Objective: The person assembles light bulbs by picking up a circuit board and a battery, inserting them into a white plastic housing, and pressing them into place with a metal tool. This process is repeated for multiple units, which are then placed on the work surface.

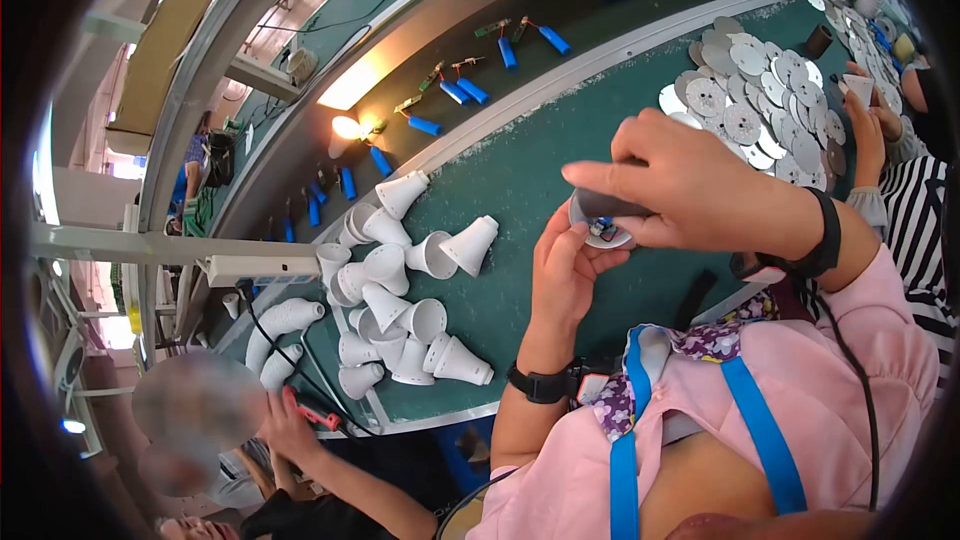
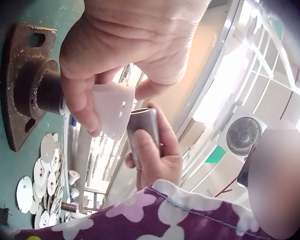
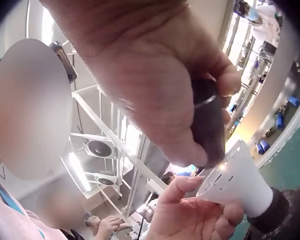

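My left hand (image 1: 562,275) (image 2: 140,45) (image 3: 190,217) holds a white cone-shaped cup (image 2: 112,107) (image 3: 242,182) by its side, fingers curled round it. The cup's narrow end meets a dark metal fixture (image 2: 27,92) (image 3: 272,215). With curled fingers and thumb, my right hand (image 1: 700,180) (image 2: 162,162) (image 3: 145,85) grips a dark metal tube (image 1: 605,205) (image 2: 143,127) (image 3: 207,120) at the cup's wide end. Small blue and dark parts (image 1: 603,228) show inside the cup in the head view. Whether tube and cup touch is unclear.
White cups (image 1: 385,305) lie piled on the green table (image 1: 530,170), left of my hands. Round metal discs (image 1: 745,90) are heaped at the upper right. Blue cylinders with wired boards (image 1: 470,90) line the dark strip behind. Other people's hands (image 1: 290,430) are at both sides.
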### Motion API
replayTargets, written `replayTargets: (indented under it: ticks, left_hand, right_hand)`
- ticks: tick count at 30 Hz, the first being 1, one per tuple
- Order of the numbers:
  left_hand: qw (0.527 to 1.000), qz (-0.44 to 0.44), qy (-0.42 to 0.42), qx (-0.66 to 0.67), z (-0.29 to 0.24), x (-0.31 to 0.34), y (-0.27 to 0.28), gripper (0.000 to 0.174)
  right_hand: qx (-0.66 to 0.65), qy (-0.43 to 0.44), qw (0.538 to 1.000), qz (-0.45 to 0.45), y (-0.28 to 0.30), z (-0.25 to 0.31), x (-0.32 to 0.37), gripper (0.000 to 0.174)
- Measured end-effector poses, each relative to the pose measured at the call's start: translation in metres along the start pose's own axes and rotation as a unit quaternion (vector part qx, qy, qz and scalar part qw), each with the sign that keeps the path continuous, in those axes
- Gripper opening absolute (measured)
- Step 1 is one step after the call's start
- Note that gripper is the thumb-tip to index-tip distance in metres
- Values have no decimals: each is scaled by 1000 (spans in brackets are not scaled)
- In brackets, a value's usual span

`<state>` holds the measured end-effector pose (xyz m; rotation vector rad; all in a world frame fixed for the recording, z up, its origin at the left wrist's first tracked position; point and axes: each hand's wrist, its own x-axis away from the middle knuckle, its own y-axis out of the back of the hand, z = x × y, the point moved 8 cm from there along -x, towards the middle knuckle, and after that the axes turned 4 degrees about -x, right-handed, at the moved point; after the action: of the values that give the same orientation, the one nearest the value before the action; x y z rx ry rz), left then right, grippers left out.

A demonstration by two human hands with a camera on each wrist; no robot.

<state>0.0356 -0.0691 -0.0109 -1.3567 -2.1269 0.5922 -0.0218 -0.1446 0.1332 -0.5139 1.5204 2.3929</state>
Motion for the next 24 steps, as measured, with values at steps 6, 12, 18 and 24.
replayTargets:
  ticks: [6, 12, 18, 24]
  left_hand:
    - [1000, 3, 14, 9, -1, -2, -2, 44]
    - [1000, 2, 11, 5, 3, -1, 2, 43]
    - [996, -74, -3, -48, -5, 3, 26, 42]
    - [983, -162, -16, -88, -14, 3, 62, 36]
  right_hand:
    - [33, -33, 991, 122, -26, -8, 3, 52]
    - [-5, -61, 998, 11, 2, -12, -1, 49]
    - [4, -255, 967, 11, -32, -85, 67, 58]
    - [62, -303, 944, 116, -77, -99, 111, 58]
